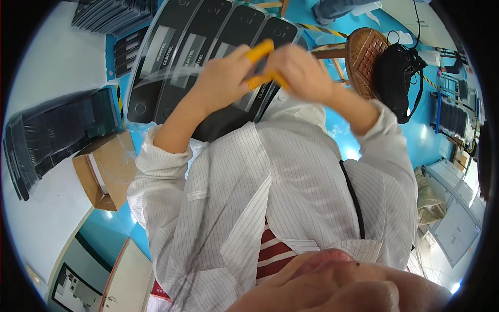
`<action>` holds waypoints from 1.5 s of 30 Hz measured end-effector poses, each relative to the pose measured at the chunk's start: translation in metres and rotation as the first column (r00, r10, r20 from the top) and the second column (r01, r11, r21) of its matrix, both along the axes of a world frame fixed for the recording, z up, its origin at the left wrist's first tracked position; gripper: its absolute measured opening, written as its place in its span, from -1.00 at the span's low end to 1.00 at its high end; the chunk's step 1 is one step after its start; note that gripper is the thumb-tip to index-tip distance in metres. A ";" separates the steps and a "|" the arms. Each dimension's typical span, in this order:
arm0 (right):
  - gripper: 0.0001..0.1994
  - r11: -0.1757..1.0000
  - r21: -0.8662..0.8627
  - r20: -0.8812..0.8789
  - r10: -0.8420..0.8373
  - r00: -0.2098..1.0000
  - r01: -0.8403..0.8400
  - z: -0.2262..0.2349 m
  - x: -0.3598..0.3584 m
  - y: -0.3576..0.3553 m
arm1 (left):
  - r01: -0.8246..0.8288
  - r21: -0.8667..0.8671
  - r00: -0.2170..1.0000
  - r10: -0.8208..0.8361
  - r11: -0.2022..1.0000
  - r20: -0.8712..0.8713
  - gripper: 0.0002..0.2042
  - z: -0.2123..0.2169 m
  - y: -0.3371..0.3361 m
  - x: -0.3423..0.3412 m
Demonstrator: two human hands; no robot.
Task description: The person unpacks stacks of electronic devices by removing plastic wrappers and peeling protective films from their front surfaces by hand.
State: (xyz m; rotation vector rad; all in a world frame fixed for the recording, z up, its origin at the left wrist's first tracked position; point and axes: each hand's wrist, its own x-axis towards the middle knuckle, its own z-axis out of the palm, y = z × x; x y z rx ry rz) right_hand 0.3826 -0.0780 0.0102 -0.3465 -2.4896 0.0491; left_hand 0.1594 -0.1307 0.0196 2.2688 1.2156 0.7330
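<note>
Both hands are raised over a row of long black panels (209, 39) with rounded ends and light grey label areas, which lie side by side under clear film. My left hand (223, 75) has orange finger cots on its thumb and index finger; those two fingertips stand apart, with nothing visible between them. Close beside it on the right, my right hand (301, 73) is bent inward and smeared by motion, with orange cots at its fingertips. Whether it holds anything is hidden. A pale, see-through strip of film (169, 74) stretches across the panels left of my left hand.
A brown woven stool (361, 62) with a black bag (397, 78) on it stands at the right. On the left are a stack of dark wrapped panels (57, 130) and an open cardboard box (106, 169). More dark sheets (112, 15) are piled at the far left.
</note>
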 end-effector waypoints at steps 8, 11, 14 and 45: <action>-0.78 -0.060 -0.991 0.127 -0.637 0.760 0.116 -0.016 -0.004 -0.032 | -0.094 -0.024 0.695 0.083 0.995 0.714 -0.87 0.012 -0.017 -0.019; -0.65 -0.299 -0.950 0.200 -0.361 0.911 0.090 -0.005 -0.021 -0.036 | -0.232 -0.083 0.667 0.221 0.969 0.711 -0.77 0.011 -0.028 -0.026; -0.65 -0.297 -0.846 -0.167 -0.642 0.748 -0.444 0.016 -0.043 -0.015 | -0.512 -0.035 0.538 0.352 0.858 0.766 -0.77 -0.003 -0.059 -0.073; -0.77 -0.045 -0.997 0.069 -0.792 0.607 0.055 -0.073 0.044 0.473 | 0.035 -0.916 -0.571 0.744 -0.400 -0.347 -0.69 -0.257 -0.545 -0.090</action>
